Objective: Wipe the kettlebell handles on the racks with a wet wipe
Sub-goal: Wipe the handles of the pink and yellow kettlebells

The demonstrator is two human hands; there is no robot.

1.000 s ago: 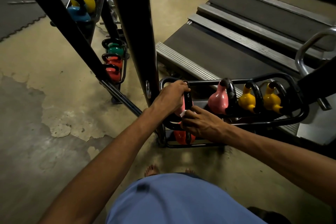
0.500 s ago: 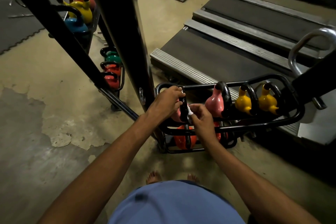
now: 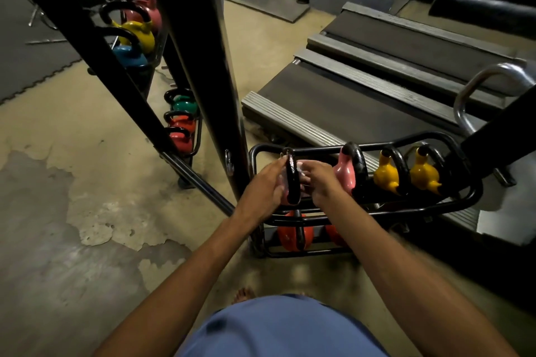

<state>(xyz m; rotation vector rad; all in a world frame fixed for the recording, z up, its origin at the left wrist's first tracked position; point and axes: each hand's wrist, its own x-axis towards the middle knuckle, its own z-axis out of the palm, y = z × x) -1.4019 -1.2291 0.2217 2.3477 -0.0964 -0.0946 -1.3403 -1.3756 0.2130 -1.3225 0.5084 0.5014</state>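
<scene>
A low black rack (image 3: pixel 406 207) holds a row of kettlebells. The leftmost pink kettlebell has a black handle (image 3: pixel 291 180) that stands upright between my two hands. My left hand (image 3: pixel 265 187) lies against the handle's left side, fingers reaching to its top. My right hand (image 3: pixel 317 180) is on the right side and pinches a white wet wipe (image 3: pixel 300 169) against the handle. Further right stand another pink kettlebell (image 3: pixel 345 172) and two yellow kettlebells (image 3: pixel 387 175). Orange kettlebells (image 3: pixel 294 235) sit on the lower shelf.
A black slanted post (image 3: pixel 214 66) rises just left of the rack. Behind it, another rack holds red, green, blue, yellow and pink kettlebells (image 3: pixel 182 127). Treadmill decks (image 3: pixel 362 90) lie beyond the rack. A chrome handle (image 3: pixel 475 87) is at the right. The floor is worn concrete.
My left hand has slid from on top of the handle to its left side. My right hand with the wipe moved up from the handle's base to near its top.
</scene>
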